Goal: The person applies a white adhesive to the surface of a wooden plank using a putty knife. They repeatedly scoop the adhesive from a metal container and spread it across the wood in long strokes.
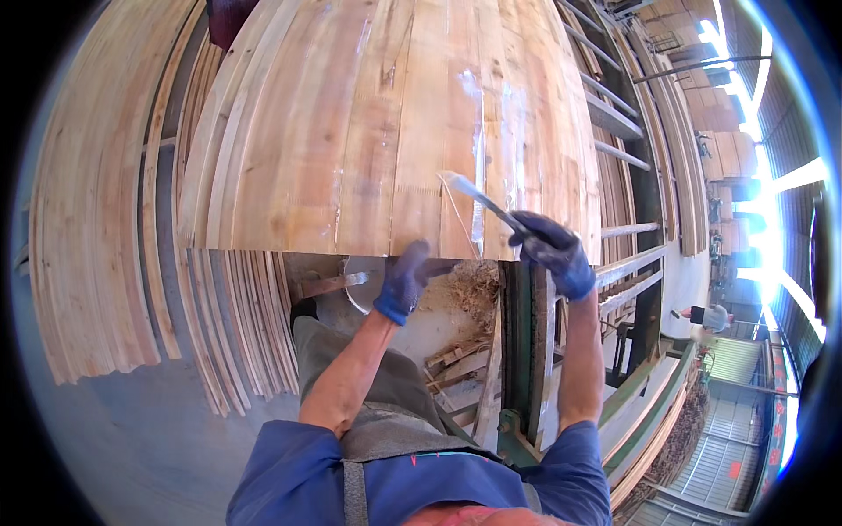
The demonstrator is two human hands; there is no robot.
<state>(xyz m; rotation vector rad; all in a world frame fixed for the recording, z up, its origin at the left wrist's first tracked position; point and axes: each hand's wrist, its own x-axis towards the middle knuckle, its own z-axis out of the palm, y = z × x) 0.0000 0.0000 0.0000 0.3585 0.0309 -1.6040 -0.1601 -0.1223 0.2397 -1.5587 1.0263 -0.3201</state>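
Observation:
A wide panel of glued wooden strips (368,131) lies before me, streaked with white glue. My right hand (553,250), gloved in dark grey with a blue cuff, is closed around the handle of a flat brush-like tool (478,193). The tool's whitish, glue-coated end points left over the panel. A thin splinter-like line runs below that end. My left hand (405,280), gloved alike, is at the panel's near edge, partly blurred. A dark shape extends right from it; I cannot tell whether it is a thumb or a held thing.
Stacked boards (105,193) and long strips (254,324) lie at the left. Below the panel are a white-tipped stick (351,280), wood scraps (460,351) and shavings. A green metal frame (517,351) and roller bars (627,231) stand at the right. Another person (709,316) is far off.

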